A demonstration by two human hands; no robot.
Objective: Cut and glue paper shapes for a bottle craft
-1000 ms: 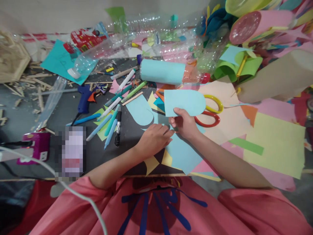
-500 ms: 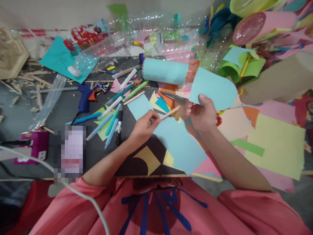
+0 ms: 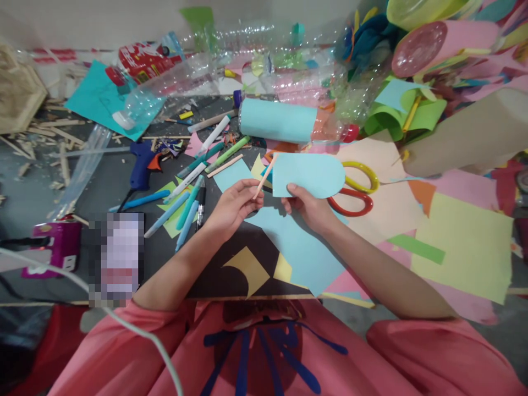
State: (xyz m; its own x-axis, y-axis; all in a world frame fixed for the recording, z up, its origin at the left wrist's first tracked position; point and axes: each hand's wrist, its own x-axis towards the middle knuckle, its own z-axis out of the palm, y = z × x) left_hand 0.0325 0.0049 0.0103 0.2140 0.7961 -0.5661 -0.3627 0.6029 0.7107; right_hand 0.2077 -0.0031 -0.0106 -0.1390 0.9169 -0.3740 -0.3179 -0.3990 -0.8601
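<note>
The light blue paper cutout (image 3: 309,174), straight at its left end and rounded at its right, sits pinched by its near edge in your right hand (image 3: 310,206), lifted clear of the cluttered table (image 3: 37,192) so its flat face is toward you. Your left hand (image 3: 231,209) pinches a thin wooden stick (image 3: 264,179) between thumb and fingertips, its far tip angled up to meet the cutout's left edge, apparently lined up against it. Beneath both hands lies a larger light blue sheet (image 3: 305,253). Just right of the cutout, the red-and-yellow scissors (image 3: 357,190) rest on pale paper; markers (image 3: 190,203) and a blue glue gun (image 3: 140,165) lie to the left.
</note>
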